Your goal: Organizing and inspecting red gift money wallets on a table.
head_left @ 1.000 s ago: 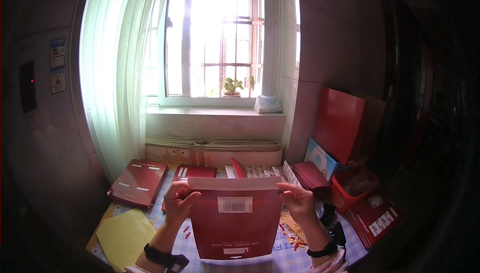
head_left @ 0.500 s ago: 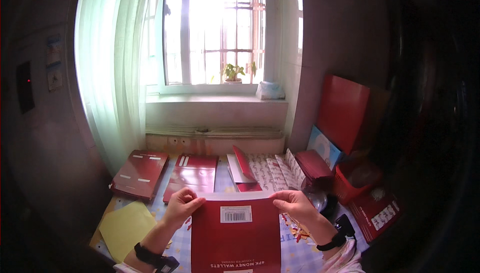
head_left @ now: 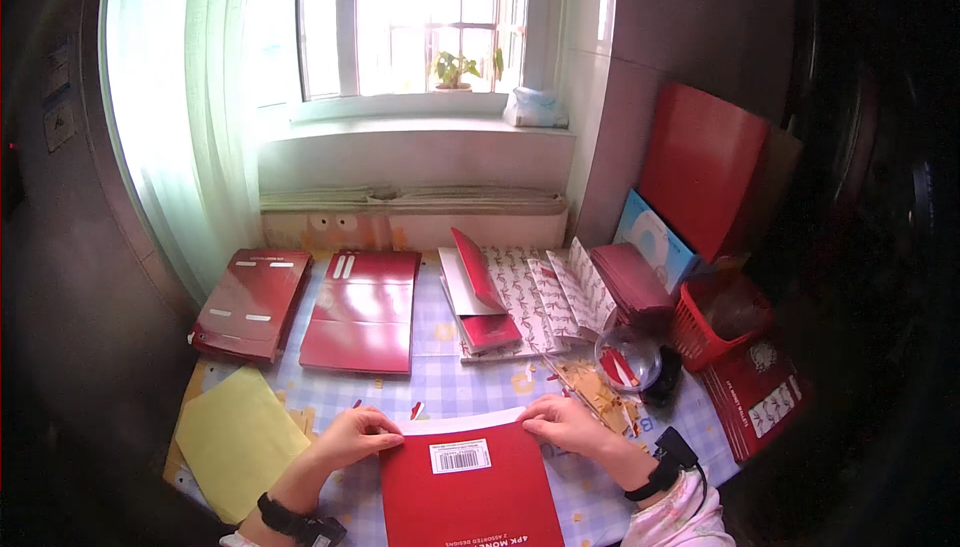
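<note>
A flat red packet point(head_left: 470, 487) with a white barcode sticker is laid on the checked tablecloth point(head_left: 450, 372) right at the near edge of the table, directly in front of the person. A white flap or inner sheet shows as a strip along its far edge. The left hand point(head_left: 352, 437) is pressed flat on the packet's far left corner, fingers close together and bent over the edge. The right hand point(head_left: 568, 425) is set the same way on the far right corner. Nothing is pinched or lifted; the packet appears to be pinned down at both corners so that it stays square and does not slide while the far edge is handled.

A black band is worn on each wrist.

Beyond the hands, two stacks of red folders point(head_left: 310, 305) are laid side by side at the left, kept apart from the packet. A yellow sheet point(head_left: 232, 439) lies at the near left, just beside the left forearm. Patterned paper sleeves point(head_left: 545, 292) are fanned out at the middle right, with a half-open red card point(head_left: 478, 292) standing among them. A clear round bowl point(head_left: 628, 357) and a red basket point(head_left: 722, 319) are kept at the right, within reach. A small potted plant point(head_left: 452, 69) stands on the windowsill.
</note>
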Available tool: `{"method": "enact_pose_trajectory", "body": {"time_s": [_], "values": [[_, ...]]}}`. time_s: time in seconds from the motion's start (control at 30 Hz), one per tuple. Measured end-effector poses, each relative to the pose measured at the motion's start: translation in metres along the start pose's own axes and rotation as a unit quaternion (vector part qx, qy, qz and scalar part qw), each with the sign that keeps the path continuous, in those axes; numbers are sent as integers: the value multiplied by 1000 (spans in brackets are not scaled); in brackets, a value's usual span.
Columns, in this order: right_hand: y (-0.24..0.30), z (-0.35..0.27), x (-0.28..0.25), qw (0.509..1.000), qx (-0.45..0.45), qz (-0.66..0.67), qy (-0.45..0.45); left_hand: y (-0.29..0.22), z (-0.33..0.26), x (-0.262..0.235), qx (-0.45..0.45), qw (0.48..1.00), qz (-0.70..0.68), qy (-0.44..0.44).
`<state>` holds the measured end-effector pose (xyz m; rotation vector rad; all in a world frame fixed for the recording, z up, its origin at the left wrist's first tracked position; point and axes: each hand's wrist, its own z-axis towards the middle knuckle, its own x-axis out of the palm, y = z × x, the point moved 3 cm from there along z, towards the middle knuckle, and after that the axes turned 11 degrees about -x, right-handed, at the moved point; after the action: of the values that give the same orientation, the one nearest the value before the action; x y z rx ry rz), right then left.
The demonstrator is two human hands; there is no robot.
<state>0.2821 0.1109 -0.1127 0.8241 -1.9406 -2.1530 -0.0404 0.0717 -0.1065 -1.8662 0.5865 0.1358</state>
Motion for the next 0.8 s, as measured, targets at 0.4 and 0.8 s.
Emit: {"method": "enact_pose_trajectory", "body": {"time_s": [0.4,0.8], "values": [[26,-9,12,940,-197,-278,19,-21,-21,11,101,973,200,-49],[36,-5,32,889,-274,-368,-12,-32,-20,21,199,932,256,-160]]}}
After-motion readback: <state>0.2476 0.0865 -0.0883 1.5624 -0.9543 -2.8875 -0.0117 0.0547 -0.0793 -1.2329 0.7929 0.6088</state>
